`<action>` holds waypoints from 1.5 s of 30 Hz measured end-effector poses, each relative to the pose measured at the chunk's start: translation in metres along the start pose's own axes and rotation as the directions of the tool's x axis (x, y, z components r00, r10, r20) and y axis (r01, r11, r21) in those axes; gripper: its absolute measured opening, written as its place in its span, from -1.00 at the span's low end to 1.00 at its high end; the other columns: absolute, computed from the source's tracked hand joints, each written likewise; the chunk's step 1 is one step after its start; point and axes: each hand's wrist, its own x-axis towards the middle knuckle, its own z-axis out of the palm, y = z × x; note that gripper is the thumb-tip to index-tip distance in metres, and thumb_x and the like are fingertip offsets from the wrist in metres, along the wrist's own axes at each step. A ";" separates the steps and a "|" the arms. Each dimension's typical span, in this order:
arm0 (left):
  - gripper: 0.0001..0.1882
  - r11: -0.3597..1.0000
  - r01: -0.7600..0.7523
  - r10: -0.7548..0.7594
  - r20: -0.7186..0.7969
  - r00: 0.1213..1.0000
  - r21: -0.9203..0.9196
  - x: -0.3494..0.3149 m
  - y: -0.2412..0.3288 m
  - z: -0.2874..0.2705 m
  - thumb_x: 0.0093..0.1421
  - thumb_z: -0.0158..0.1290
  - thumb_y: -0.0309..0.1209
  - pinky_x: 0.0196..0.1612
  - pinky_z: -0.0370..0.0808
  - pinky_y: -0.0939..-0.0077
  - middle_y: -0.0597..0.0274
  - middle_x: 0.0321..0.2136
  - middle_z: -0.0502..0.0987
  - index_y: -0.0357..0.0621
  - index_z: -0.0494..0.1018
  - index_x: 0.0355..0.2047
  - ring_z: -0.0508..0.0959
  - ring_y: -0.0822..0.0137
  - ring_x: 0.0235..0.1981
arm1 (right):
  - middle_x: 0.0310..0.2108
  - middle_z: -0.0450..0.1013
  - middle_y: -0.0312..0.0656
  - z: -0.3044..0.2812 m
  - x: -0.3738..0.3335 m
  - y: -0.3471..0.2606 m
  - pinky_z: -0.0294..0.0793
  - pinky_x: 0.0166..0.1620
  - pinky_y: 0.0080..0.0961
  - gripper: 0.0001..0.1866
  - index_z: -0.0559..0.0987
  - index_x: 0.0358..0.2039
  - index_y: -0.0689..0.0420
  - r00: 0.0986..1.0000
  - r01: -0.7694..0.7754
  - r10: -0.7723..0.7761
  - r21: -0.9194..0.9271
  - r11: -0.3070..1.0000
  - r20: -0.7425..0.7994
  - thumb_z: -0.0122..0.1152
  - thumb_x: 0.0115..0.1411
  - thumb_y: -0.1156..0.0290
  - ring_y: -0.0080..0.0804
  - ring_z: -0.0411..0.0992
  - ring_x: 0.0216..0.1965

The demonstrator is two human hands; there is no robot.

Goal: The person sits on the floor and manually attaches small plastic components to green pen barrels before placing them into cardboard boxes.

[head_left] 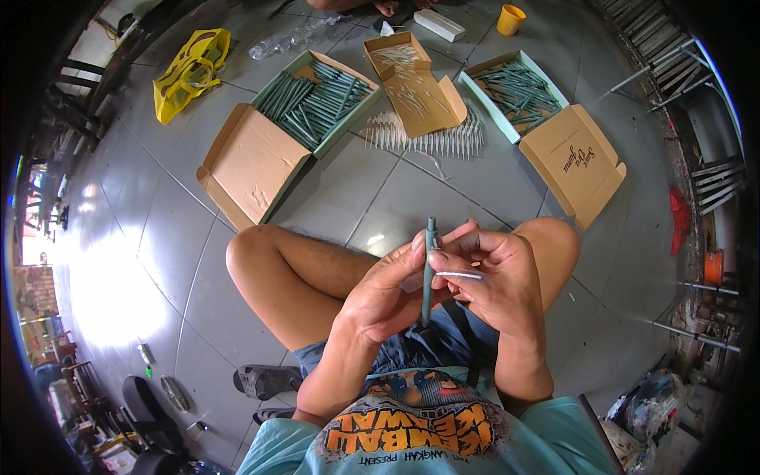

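In front of my lap I hold a dark green pen [428, 277], nearly upright, its push button at the top. My left hand [378, 294] is closed on it, thumb against the upper barrel. My right hand [495, 273] is closed too, its thumb and fingertips on the barrel close to the clip. A thin white strip [461, 275] lies across the right thumb; how it is held there cannot be made out. Some fingers of both hands are hidden behind the pen.
Green pens fill the left open box [370, 101] and the right open box [564, 96]. Between them, a small brown carton [434, 107] holds thin pale pieces, with rows of similar white pieces [467, 141] beneath. A yellow bag [186, 79], yellow cup [511, 20] and sandal [265, 381] rest on the tiles.
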 end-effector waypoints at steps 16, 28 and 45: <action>-0.65 0.995 -0.002 0.007 -0.055 0.998 0.102 -0.006 0.004 -0.005 0.28 0.05 -0.13 0.17 0.34 0.08 0.12 -0.04 0.48 -0.07 0.44 -0.05 0.43 0.16 0.06 | -0.47 0.53 -0.27 0.002 0.000 -0.002 0.45 -0.34 -0.75 -0.88 0.56 -0.37 0.28 1.000 0.013 -0.012 -0.062 0.998 0.021 0.31 0.16 0.50 -0.69 0.47 -0.43; -0.70 0.996 -0.009 0.008 0.010 1.000 0.083 -0.009 0.009 0.003 0.24 0.12 -0.18 0.04 0.44 0.25 0.21 -0.14 0.50 -0.03 0.44 -0.11 0.50 0.26 -0.08 | -0.46 0.54 -0.27 0.002 0.000 0.000 0.44 -0.39 -0.77 -0.83 0.54 -0.34 0.28 0.999 0.038 -0.034 -0.081 0.996 0.040 0.35 0.15 0.48 -0.70 0.48 -0.45; -0.38 0.986 0.097 -0.093 -0.033 0.995 0.135 -0.007 0.006 -0.014 0.21 0.14 -0.10 0.12 0.41 0.02 0.02 0.05 0.38 -0.24 0.29 0.13 0.43 0.09 0.07 | -0.37 0.58 -0.13 -0.003 0.004 -0.003 0.51 -0.34 -0.72 -0.66 0.35 -0.24 0.24 0.999 0.023 -0.025 0.037 0.999 0.047 0.37 0.10 0.53 -0.62 0.53 -0.33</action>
